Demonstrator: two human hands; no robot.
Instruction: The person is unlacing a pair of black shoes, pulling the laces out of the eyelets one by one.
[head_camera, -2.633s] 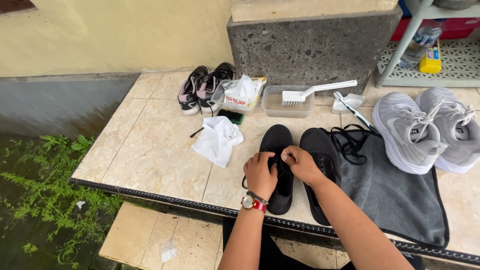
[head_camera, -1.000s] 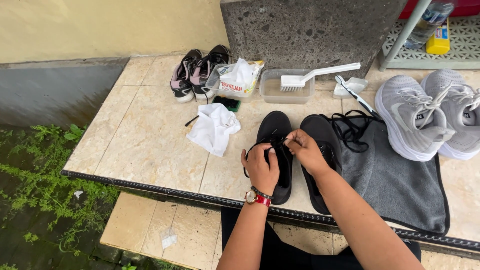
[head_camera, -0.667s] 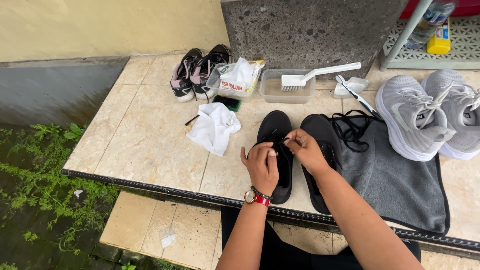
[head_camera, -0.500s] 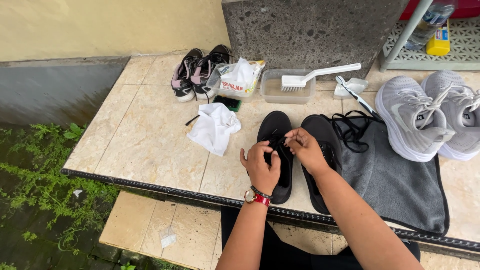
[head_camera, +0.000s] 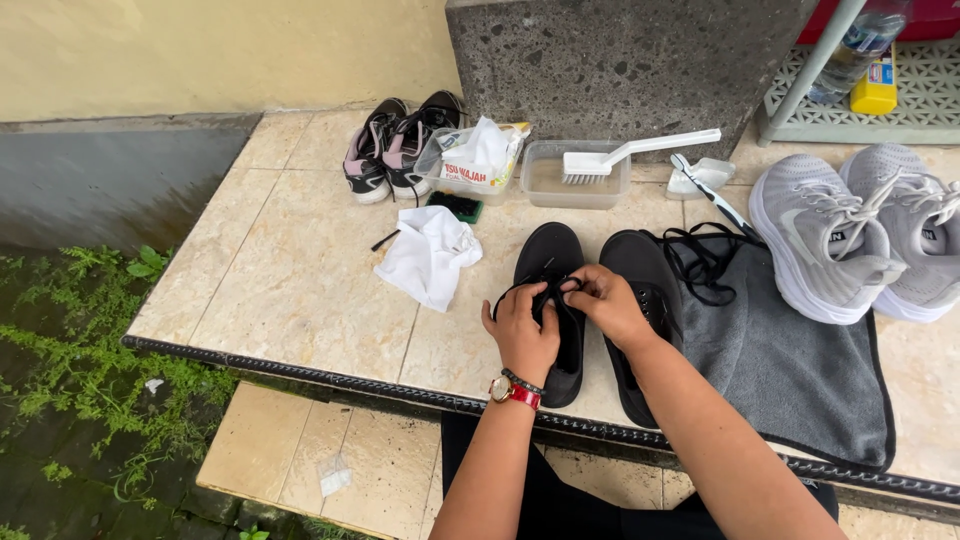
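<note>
A pair of black shoes stands on the tiled ledge (head_camera: 300, 290). My left hand (head_camera: 520, 330) and my right hand (head_camera: 608, 303) meet over the left black shoe (head_camera: 552, 262), both pinching its black lace (head_camera: 548, 292), which loops out to the left of my left hand. The right black shoe (head_camera: 640, 275) lies beside it, partly under my right wrist, its toe on a grey towel (head_camera: 790, 370). A loose black lace (head_camera: 705, 258) is piled at the towel's top edge. A red watch sits on my left wrist.
A white cloth (head_camera: 430, 255) lies left of the shoes. Behind stand a black-and-pink pair of sneakers (head_camera: 395, 145), a tissue pack (head_camera: 478, 160), a clear tub (head_camera: 560, 190) with a white brush (head_camera: 635, 152). Grey sneakers (head_camera: 860, 230) sit right. Wet ground with weeds lies left.
The camera view shifted slightly downward early on. My hands stay over the left black shoe, fingers working the lace; the lace loop now sticks out left of my left hand.
</note>
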